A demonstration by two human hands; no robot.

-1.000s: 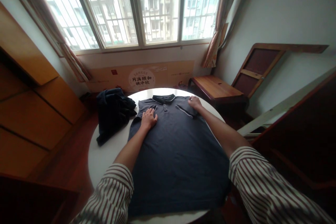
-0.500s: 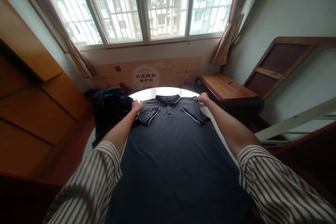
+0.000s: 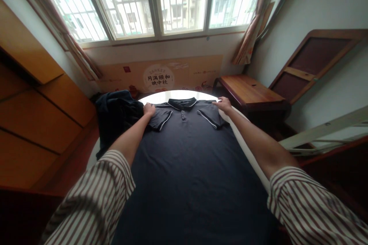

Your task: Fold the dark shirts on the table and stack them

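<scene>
A dark grey polo shirt (image 3: 186,153) lies spread front side up, its black collar (image 3: 182,103) at the far end and both short sleeves folded inward over the chest. White piping edges the collar and cuffs. My left hand (image 3: 149,110) is closed on the shirt's far left shoulder edge. At the opposite shoulder, my right hand (image 3: 224,105) has its fingers apart, the tips touching or just beside the fabric. Under the shirt is a round white table (image 3: 161,94), mostly covered.
A heap of dark clothing (image 3: 115,111) sits on the table's left side. Beyond to the right stands a low wooden bench or table (image 3: 247,88). Orange-brown cabinets (image 3: 60,111) line the left, and barred windows (image 3: 181,4) with curtains are ahead.
The fingers of my right hand have loosened and spread at the shoulder. My left hand has shifted slightly over the other shoulder edge. The view has tilted a little downward.
</scene>
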